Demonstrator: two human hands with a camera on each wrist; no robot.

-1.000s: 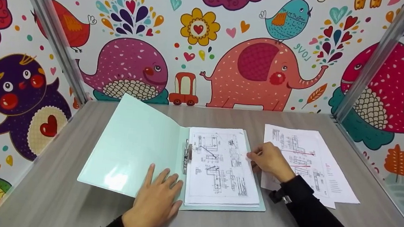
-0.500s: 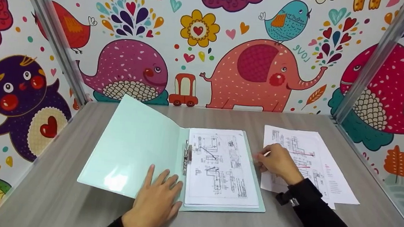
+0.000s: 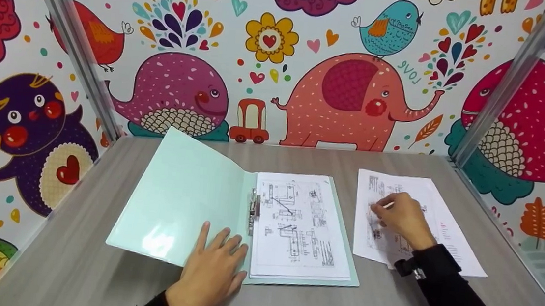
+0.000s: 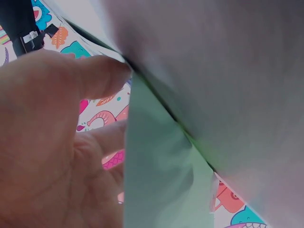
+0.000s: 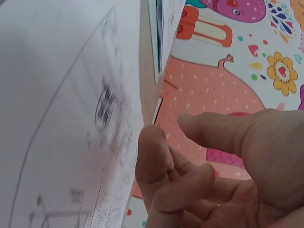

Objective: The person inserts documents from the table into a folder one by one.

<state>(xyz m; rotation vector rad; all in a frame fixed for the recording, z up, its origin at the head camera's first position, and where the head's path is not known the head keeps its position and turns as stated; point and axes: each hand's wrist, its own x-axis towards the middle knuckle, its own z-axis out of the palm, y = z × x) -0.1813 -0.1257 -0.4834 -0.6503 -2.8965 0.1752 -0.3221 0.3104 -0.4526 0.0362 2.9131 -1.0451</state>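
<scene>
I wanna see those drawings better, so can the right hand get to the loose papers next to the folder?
Probably yes: the right hand is over the loose papers and seems to hold nothing. Nothing looks in its way; the open folder lies off to one side.

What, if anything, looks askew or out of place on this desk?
The loose sheets under the right hand look askew: they lie fanned apart, one jutting out to the right, unlike the more evenly stacked pages in the open folder.
</scene>
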